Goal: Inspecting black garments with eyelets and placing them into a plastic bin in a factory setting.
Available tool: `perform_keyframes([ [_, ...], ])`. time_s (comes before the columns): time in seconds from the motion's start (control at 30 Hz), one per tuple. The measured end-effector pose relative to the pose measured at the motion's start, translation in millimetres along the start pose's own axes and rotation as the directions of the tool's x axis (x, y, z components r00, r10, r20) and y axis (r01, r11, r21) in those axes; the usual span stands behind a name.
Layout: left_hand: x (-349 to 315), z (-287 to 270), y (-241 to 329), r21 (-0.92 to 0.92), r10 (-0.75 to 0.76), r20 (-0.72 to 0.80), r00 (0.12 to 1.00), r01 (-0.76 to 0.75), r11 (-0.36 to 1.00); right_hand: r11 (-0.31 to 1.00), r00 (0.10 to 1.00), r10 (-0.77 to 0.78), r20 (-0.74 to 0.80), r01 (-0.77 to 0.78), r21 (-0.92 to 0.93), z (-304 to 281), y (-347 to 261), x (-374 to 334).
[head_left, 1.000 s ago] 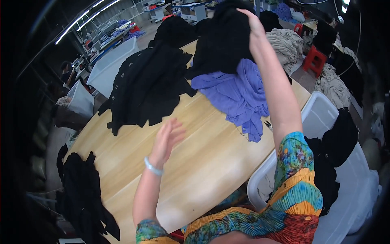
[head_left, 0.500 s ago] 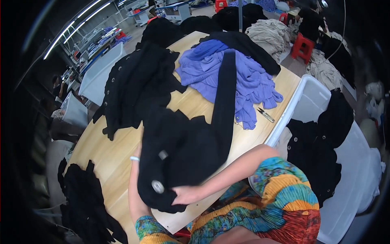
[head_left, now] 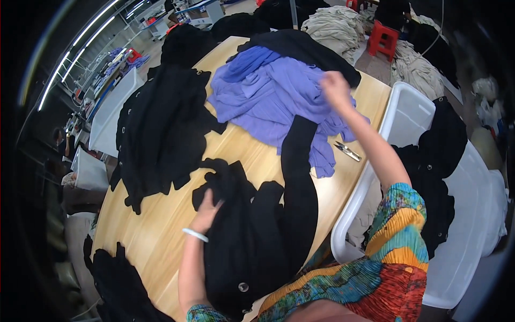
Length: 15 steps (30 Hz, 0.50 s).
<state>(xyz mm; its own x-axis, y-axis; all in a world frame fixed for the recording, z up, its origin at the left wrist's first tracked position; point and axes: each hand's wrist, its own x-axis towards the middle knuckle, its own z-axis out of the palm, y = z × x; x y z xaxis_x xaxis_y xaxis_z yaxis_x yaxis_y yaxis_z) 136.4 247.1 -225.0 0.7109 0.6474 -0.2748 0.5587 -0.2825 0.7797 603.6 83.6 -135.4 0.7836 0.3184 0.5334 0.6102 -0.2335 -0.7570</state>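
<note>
Lying at the near edge of the worktop (head_left: 155,236), one black garment (head_left: 247,236) is being touched on its left side by the left hand (head_left: 205,212); one pale bracelet (head_left: 195,234) is being worn at that wrist. Whether fabric is being pinched there cannot be told. One long sleeve (head_left: 299,155) is being draped onto the purple cloth (head_left: 268,96). The right hand (head_left: 335,88) is being held out over that cloth, fingers seemingly curled; nothing is being shown in it, though its grip is being left uncertain by blur.

Handling, by judgement: the step is being done well if the garment's body is being pinned lightly under a flat left palm, folds are being smoothed outward, and the round fastenings (head_left: 243,287) are being kept from snagging.

Count, near to far: one second black garment (head_left: 120,282) is being borne at the near left edge; one black heap (head_left: 161,129) at the left edge, pieces uncountable; one pair of snips (head_left: 348,152) at the right edge, one white bin (head_left: 412,112) being set just outside; one purple heap toward the far edge, one black cloth (head_left: 316,48) being partly hidden behind. Beyond, one red stool (head_left: 382,40) is being flanked by two beige heaps (head_left: 335,27).
</note>
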Motion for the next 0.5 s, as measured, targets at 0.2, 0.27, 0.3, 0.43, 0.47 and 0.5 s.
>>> perform_keyframes([
  [0.2, 12, 74, 58, 0.350, 0.275, 0.169, 0.947, -0.318, 0.881, 0.805, 0.889, 0.427, -0.163, -0.456, -0.379, -35, 178, 63],
  [0.27, 10, 79, 66, 0.357, 0.172, 0.180, 0.968, -0.227, 0.906, 0.849, 0.875, 0.469, -0.119, -0.484, -0.212, -26, 198, 62],
  [0.3, 7, 77, 67, 0.361, 0.126, 0.181, 0.975, -0.185, 0.914, 0.861, 0.885, 0.458, -0.088, -0.466, -0.204, -11, 195, 65],
  [0.43, 3, 73, 69, 0.370, 0.073, 0.199, 0.977, -0.144, 0.918, 0.678, 0.683, 0.717, 0.136, -0.730, 0.087, -17, 221, 83],
  [0.47, 13, 78, 78, 0.346, 0.133, 0.242, 0.961, -0.213, 0.914, 0.725, 0.729, 0.684, 0.007, -0.680, -0.107, -61, 264, 110],
  [0.5, 4, 73, 68, 0.355, 0.078, 0.202, 0.976, -0.148, 0.923, 0.664, 0.663, 0.746, 0.057, -0.748, 0.014, -28, 223, 104],
])
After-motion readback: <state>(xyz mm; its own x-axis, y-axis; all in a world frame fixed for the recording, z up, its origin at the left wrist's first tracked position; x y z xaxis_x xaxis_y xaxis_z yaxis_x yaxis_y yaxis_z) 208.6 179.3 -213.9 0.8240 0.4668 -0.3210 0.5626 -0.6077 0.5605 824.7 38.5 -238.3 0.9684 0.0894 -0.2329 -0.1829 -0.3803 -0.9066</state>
